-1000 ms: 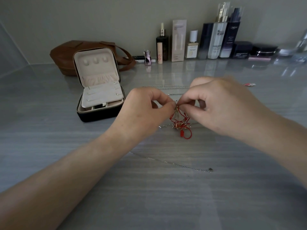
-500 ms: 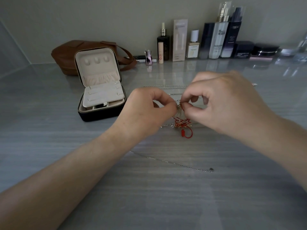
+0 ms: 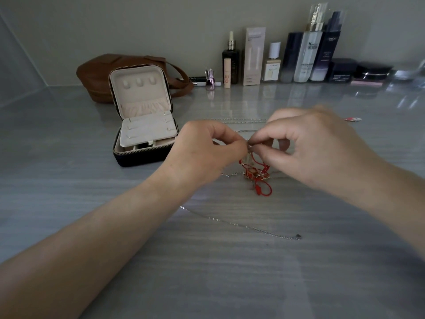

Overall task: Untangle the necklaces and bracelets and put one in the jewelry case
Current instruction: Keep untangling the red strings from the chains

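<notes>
- While the left hand [image 3: 202,155] and right hand [image 3: 317,150] pinch the tangle [image 3: 255,173] right of the jewelry case [image 3: 142,157], I judge untangling unfinished.
- That case stands open; I see no chain inside it.

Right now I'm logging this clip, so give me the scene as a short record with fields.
left grip: thumb and forefinger pinch the top of the tangle
right grip: pinches the same spot, fingertips meeting the left's
tangle: red cord knotted with thin chains, hanging below the fingers
jewelry case: open, lid upright, left of the hands
silver chain: lies stretched on the table, nearer the person
background: brown bag behind the case; cosmetic bottles along the wall
</notes>
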Tool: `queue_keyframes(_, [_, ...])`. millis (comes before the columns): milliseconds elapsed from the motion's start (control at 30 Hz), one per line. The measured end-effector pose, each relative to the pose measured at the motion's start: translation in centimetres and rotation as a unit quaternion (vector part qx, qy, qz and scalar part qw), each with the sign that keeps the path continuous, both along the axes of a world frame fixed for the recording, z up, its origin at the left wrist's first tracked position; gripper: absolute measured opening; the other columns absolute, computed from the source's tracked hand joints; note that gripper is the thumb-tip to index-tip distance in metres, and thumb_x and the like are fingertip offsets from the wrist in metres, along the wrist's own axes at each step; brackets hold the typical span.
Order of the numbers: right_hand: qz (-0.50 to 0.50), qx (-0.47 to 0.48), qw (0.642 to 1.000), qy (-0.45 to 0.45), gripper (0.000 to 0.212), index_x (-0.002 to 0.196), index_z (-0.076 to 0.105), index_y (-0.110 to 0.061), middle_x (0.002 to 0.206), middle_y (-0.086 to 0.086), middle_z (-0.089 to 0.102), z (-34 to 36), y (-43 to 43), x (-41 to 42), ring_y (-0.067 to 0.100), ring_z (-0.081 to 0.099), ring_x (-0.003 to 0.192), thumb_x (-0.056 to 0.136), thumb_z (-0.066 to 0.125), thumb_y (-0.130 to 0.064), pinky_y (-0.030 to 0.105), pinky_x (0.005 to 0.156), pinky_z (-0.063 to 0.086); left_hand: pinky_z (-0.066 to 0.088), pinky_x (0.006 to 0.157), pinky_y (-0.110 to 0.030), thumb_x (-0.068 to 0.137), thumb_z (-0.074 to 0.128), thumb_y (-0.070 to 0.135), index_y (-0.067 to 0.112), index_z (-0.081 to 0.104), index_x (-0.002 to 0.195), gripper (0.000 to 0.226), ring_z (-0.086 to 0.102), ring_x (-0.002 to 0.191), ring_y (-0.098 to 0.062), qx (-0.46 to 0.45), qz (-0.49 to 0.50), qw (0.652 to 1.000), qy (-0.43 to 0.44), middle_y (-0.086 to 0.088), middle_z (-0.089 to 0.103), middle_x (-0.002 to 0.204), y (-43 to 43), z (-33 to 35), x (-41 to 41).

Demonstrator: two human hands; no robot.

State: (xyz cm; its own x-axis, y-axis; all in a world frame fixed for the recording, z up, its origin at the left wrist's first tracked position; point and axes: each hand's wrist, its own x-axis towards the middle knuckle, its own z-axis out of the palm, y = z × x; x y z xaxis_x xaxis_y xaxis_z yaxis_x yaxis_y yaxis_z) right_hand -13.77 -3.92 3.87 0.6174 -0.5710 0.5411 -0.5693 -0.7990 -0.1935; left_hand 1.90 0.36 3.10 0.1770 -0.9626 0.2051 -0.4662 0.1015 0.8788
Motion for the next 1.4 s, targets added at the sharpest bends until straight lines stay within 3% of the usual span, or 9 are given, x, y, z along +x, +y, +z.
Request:
queue_keyframes(133, [-0.018, -0.032, 0.999, 0.034, 0.020, 0.082, 0.074, -0.023, 0.069, -0.009, 0.063, -0.4, 0.0, 0.2, 0.010, 0.047, 0.055, 0.078, 0.056, -0.031, 0.031, 0.070, 0.033, 0.025, 0.035, -0.011, 0.079, 0.068, 0.016, 0.024, 0.065, 0.060, 0.021, 0.031, 0.031, -0.003, 0.022, 0.010, 1.000, 0.017, 0.013, 0.041, 0.035, -0.2, -0.1, -0.1])
queue_keyframes(300, [-0.013, 0.054, 0.998, 0.002, 0.007, 0.077, 0.072, -0.025, 0.060, -0.021, 0.046, -0.2, -0.4, 0.2, -0.004, 0.045, 0.055, 0.078, 0.065, -0.029, 0.015, 0.056, 0.031, 0.034, 0.042, -0.014, 0.076, 0.067, 0.018, 0.024, 0.065, 0.057, 0.020, 0.039, 0.039, -0.001, 0.049, 0.019, 0.998, 0.020, 0.014, 0.049, 0.042, -0.4, -0.1, -0.1])
queue_keyframes(400, [-0.020, 0.090, 0.996, -0.021, 0.007, 0.071, 0.067, -0.030, 0.056, -0.021, 0.048, -0.1, -0.6, 0.0, -0.006, 0.050, 0.061, 0.077, 0.064, -0.027, 0.005, 0.053, 0.033, 0.036, 0.053, -0.023, 0.074, 0.067, 0.016, 0.021, 0.066, 0.058, 0.016, 0.044, 0.052, -0.012, 0.059, 0.019, 0.997, 0.038, 0.007, 0.051, 0.051, -0.4, -0.1, -0.1])
queue_keyframes(533, [0.002, 0.175, 0.984, -0.030, 0.014, 0.076, 0.065, -0.037, 0.068, -0.021, 0.060, 0.1, -0.4, 0.0, 0.005, 0.055, 0.062, 0.066, 0.063, -0.047, 0.012, 0.055, 0.040, 0.033, 0.063, -0.034, 0.073, 0.067, 0.015, 0.019, 0.068, 0.058, 0.015, 0.042, 0.064, -0.019, 0.079, 0.011, 0.994, 0.069, 0.004, 0.051, 0.052, -0.3, 0.1, -0.1])
queue_keyframes(600, [0.002, 0.176, 0.984, -0.002, 0.016, 0.074, 0.065, -0.036, 0.070, -0.016, 0.060, 0.0, -0.3, 0.1, 0.007, 0.056, 0.062, 0.067, 0.065, -0.050, 0.021, 0.059, 0.044, 0.033, 0.062, -0.034, 0.072, 0.068, 0.015, 0.021, 0.068, 0.056, 0.016, 0.043, 0.063, -0.019, 0.082, 0.011, 0.994, 0.071, 0.006, 0.051, 0.050, -0.3, 0.1, 0.0])
queue_keyframes(867, [-0.032, 0.150, 0.988, 0.000, 0.004, 0.079, 0.073, -0.032, 0.053, -0.024, 0.056, 0.5, -0.8, -0.7, -0.005, 0.055, 0.065, 0.080, 0.068, -0.032, 0.005, 0.055, 0.037, 0.034, 0.062, -0.035, 0.075, 0.067, 0.012, 0.018, 0.066, 0.063, 0.014, 0.041, 0.064, -0.020, 0.065, 0.024, 0.996, 0.061, -0.001, 0.050, 0.057, -0.6, 0.1, 0.3])
queue_keyframes(967, [-0.048, 0.151, 0.987, 0.001, 0.007, 0.082, 0.073, -0.032, 0.062, -0.018, 0.060, 0.8, -0.8, -0.9, 0.002, 0.057, 0.063, 0.081, 0.067, -0.034, 0.013, 0.060, 0.043, 0.036, 0.057, -0.031, 0.078, 0.065, 0.010, 0.016, 0.064, 0.066, 0.013, 0.044, 0.062, -0.020, 0.075, 0.021, 0.994, 0.079, -0.002, 0.052, 0.061, -0.8, 0.0, 0.5])
queue_keyframes(1167, [-0.075, 0.156, 0.985, -0.002, 0.006, 0.084, 0.072, -0.029, 0.066, -0.028, 0.050, 0.9, -1.3, -1.4, -0.007, 0.049, 0.064, 0.083, 0.067, -0.029, 0.010, 0.059, 0.033, 0.029, 0.043, -0.023, 0.082, 0.057, 0.006, 0.013, 0.057, 0.068, 0.016, 0.048, 0.054, -0.011, 0.096, 0.009, 0.975, 0.199, -0.001, 0.064, 0.072, -0.9, 0.4, 1.0])
queue_keyframes(1400, [-0.136, 0.180, 0.973, 0.036, 0.013, 0.069, 0.065, -0.031, 0.071, -0.019, 0.057, 0.7, -1.8, -1.6, 0.001, 0.053, 0.068, 0.081, 0.068, -0.026, 0.023, 0.064, 0.040, 0.028, 0.043, -0.022, 0.084, 0.053, 0.005, 0.013, 0.054, 0.070, 0.017, 0.047, 0.052, -0.009, 0.091, 0.005, 0.962, 0.258, 0.002, 0.062, 0.067, -1.0, 0.5, 0.9])
